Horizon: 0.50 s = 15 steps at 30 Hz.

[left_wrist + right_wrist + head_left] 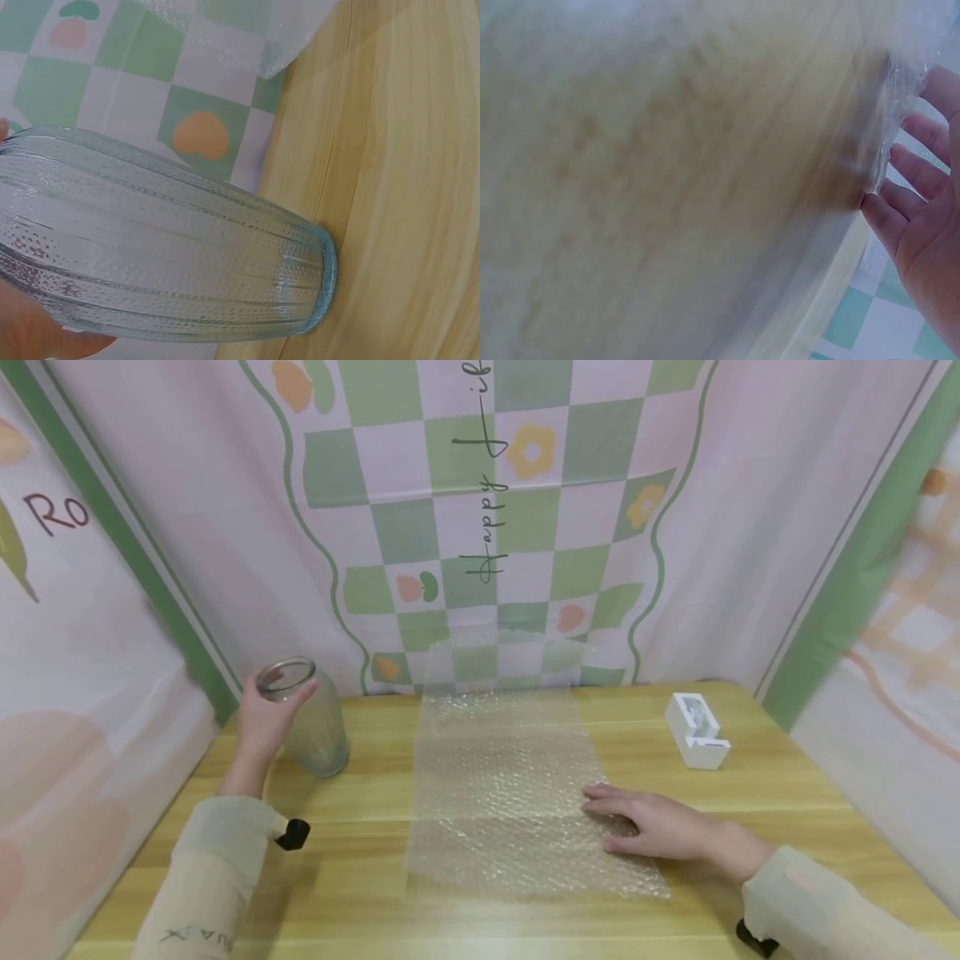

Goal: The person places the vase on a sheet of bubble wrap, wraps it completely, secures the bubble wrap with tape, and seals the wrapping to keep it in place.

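A clear ribbed glass vase (321, 737) stands at the left of the table, and my left hand (262, 720) grips it near its neck, thumb and fingers around the glass. In the left wrist view the bluish base of the vase is close against the wood. Spread over the middle of the table is a sheet of bubble wrap (495, 785), its far end rising against the backdrop. My right hand (660, 827) rests on the sheet's right edge with relaxed, slightly bent fingers. The right wrist view shows those fingertips (874, 206) touching down at the wrap's edge.
A white tape dispenser (705, 755) with a clear roll stands at the back right of the table (780, 802). A checkered cloth backdrop (465, 527) hangs behind the table's back edge, and more cloth walls flank both sides.
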Tool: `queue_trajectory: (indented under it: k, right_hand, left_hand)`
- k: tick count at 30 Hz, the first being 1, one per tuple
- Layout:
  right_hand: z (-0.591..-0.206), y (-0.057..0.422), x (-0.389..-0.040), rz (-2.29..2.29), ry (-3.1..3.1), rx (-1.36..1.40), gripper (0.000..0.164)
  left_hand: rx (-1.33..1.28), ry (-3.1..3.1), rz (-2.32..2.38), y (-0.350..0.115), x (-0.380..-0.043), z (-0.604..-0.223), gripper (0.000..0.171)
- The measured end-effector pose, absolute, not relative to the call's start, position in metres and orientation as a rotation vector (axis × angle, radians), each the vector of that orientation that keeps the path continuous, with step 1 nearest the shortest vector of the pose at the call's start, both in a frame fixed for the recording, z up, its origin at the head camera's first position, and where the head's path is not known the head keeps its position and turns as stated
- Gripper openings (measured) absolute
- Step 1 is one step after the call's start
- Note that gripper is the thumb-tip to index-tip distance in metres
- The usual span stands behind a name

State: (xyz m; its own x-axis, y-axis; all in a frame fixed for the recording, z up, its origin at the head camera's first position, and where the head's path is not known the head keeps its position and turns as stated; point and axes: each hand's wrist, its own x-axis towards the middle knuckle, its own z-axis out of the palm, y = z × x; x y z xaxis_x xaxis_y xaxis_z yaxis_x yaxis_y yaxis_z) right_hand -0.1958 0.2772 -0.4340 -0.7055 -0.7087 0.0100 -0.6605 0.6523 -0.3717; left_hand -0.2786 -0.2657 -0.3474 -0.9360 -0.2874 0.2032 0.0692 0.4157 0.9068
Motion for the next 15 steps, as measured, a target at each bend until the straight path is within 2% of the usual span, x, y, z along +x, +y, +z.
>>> queue_trajectory:
  k: [15]
  right_hand:
    - [-0.4317, 0.2759, -0.1931, -0.530, 2.742, -1.136, 0.059]
  left_hand:
    - [0.229, -2.268, -1.554, -0.2624, -0.2767, -0.3515, 0.092]
